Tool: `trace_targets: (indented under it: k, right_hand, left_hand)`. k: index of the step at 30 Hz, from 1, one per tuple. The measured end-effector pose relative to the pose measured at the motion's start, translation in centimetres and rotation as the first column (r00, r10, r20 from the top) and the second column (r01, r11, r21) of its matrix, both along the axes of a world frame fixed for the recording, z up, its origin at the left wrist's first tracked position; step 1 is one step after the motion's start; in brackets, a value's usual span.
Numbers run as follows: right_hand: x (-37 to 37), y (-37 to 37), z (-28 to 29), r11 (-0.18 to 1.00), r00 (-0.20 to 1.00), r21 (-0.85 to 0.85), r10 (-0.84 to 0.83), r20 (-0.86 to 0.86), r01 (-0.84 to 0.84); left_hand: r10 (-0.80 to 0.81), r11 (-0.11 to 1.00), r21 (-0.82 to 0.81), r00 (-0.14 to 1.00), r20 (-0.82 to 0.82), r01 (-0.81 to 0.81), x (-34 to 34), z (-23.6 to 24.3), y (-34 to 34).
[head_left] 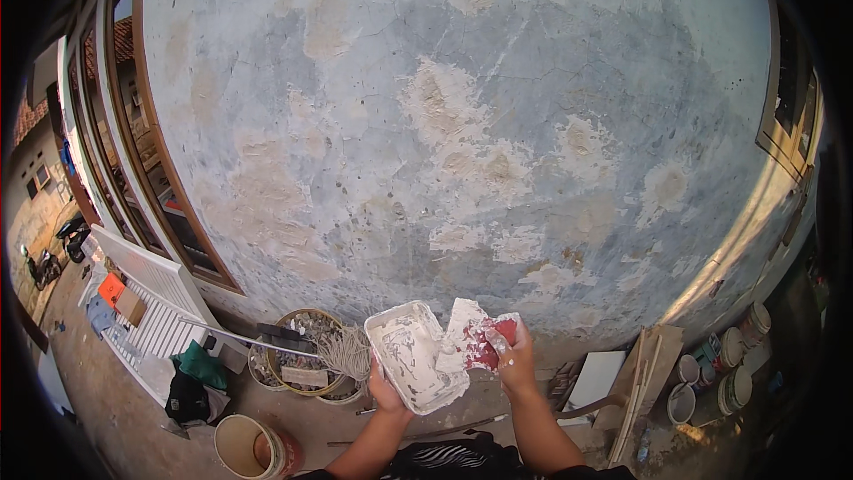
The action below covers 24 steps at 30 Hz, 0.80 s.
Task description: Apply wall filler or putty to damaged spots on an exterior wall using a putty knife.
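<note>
My left hand (388,393) grips a white rectangular tub (377,332) from its near left side. Thick white putty (414,354) is smeared over the tub's inside and lumped along its right edge. In my right hand (518,363) is a red putty knife (482,344), its blade caked with white putty and close to the tub's right rim; I cannot tell if they touch. White residue marks the fingers of my right hand. Ahead stands a worn blue-grey wall (373,124) with cracks and several rough white and beige patches (444,107).
Left of me are a slatted white bench (151,338) with things on it, a mop head (345,354) over a rubble-filled tub (306,324), and a bucket (249,446). Boards (641,373) and several paint pails (734,389) stand at right. Windows (160,151) flank the wall.
</note>
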State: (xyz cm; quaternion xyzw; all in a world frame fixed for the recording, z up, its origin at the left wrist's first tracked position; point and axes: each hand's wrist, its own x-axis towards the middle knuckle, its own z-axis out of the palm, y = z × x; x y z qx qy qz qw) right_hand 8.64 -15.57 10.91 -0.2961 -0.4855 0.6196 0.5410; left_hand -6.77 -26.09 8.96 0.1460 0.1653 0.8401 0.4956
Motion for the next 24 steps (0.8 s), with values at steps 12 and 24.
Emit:
trace_targets:
  k: [12, 24]
  right_hand:
    - [0.4, -4.9, 1.8, 0.908, 0.853, 0.335, 0.043, 0.521, -0.250]
    - [4.1, -5.2, 3.6, 0.879, 0.821, 0.461, -0.173, 0.544, -0.121]
  left_hand:
    - [0.126, 0.988, -0.077, 0.989, -0.081, -0.132, -0.8, -1.5, -2.1]
    - [0.001, 0.987, -0.153, 0.963, -0.270, -0.044, 1.9, -4.6, -0.8]
